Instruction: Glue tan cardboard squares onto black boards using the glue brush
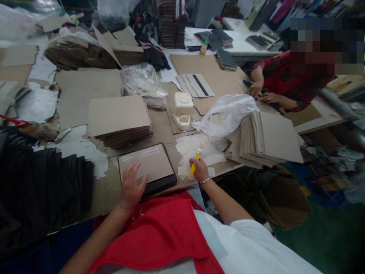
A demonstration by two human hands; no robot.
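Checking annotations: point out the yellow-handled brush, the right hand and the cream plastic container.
yellow-handled brush (192,169): head view, lower part of the handle.
right hand (200,170): head view, back of the hand.
cream plastic container (183,108): head view, front of the body.

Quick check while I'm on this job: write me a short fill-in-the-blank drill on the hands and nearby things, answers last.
The right hand holds a brush whose handle is coloured ____.
The tan board at the left hand lies on something coloured ____.
The person's apron is coloured ____.

Missing words: yellow; black; red.
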